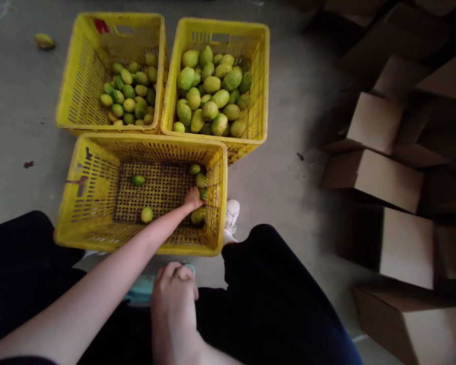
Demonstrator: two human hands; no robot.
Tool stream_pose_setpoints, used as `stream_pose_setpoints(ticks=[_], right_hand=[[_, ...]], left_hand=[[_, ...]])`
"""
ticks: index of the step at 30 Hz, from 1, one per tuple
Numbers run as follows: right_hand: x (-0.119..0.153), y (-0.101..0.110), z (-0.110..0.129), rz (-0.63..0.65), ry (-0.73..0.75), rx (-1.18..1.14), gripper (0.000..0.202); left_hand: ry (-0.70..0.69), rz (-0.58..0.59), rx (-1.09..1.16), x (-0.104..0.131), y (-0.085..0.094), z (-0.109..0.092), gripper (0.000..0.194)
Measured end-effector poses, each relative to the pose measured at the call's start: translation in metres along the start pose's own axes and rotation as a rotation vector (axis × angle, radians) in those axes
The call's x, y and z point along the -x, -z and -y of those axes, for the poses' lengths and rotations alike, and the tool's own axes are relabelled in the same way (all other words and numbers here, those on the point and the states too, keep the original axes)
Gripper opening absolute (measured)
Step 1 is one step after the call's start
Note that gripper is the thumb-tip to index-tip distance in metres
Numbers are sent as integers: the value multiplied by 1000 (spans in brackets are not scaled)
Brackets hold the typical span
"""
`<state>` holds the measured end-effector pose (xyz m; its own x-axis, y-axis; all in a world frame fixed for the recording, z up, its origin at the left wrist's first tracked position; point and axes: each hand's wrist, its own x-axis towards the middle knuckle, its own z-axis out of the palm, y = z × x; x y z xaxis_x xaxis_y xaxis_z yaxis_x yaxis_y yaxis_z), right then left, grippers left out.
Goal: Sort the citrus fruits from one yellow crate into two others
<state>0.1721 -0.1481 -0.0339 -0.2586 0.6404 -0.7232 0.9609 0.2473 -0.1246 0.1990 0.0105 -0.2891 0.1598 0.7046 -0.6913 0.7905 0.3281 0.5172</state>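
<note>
My left hand (193, 197) reaches down into the front yellow crate (142, 246), its fingers closed around a green lemon (202, 194) by the right wall. Close to that hand, two lemons lie behind it and another lemon (198, 216) in front. Two more rest apart on the crate floor: a dark green lemon (138, 180) and a yellowish lemon (147, 214). My right hand (175, 299) is held near my lap, outside the crate, with a ring on one finger. Its fingers are curled in, and whatever they may hold is hidden.
Behind stand a left crate (70, 86) and a right crate (266, 83), both with many green-yellow lemons. A single lemon (44, 41) lies on the floor at far left. Cardboard boxes (389, 180) crowd the right side. My white shoe (231, 213) touches the front crate's right side.
</note>
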Motion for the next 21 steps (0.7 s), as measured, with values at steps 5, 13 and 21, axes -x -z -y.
stream_pose_setpoints(ticks=[5, 13, 21], right_hand=[[-2, -4, 3, -8, -6, -19, 36], [13, 58, -13, -9, 288, -141, 40], [-6, 107, -94, -692, 121, -847, 40]], left_hand=[[54, 70, 129, -2, 13, -8, 42], [170, 162, 353, 34, 83, 24, 37], [-63, 238, 843, 142, 257, -5, 40]])
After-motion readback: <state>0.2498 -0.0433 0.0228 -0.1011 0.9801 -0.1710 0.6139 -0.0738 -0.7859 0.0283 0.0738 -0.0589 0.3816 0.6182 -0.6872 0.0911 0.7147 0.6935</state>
